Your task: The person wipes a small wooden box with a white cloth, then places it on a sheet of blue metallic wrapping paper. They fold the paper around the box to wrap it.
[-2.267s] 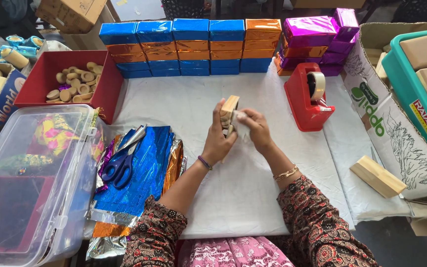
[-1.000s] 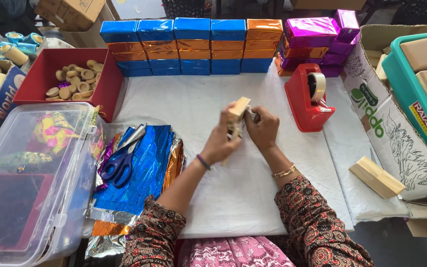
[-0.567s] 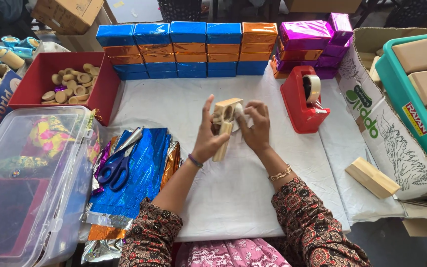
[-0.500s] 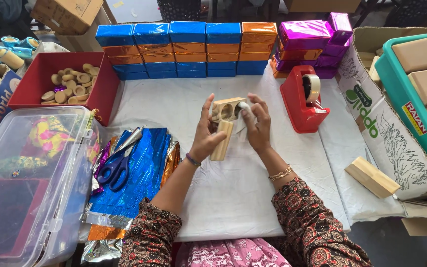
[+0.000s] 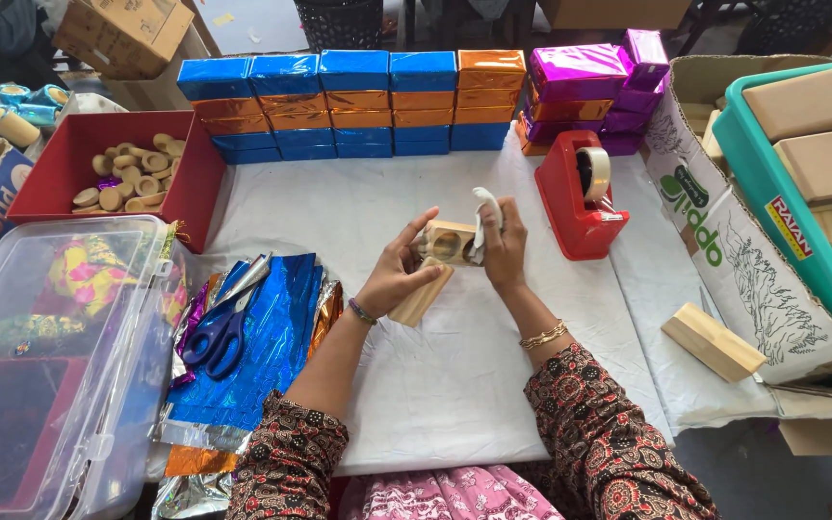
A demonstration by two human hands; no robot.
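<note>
Wooden box [image 5: 447, 245] between left hand [image 5: 399, 277] and right hand [image 5: 503, 252].

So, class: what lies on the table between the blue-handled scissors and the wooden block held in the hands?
In the head view, blue foil sheets lie between the scissors and the wooden block, then bare white table cover.

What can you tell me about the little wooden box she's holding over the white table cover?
The wooden box is small, pale and unfinished, open, showing a round recess inside. Its flat lid hangs down toward the white cover, tilted left. The left hand grips the left side and lid; the right hand steadies the right end while pressing a white cloth against it. It is held above the table, left of the red tape dispenser.
</note>
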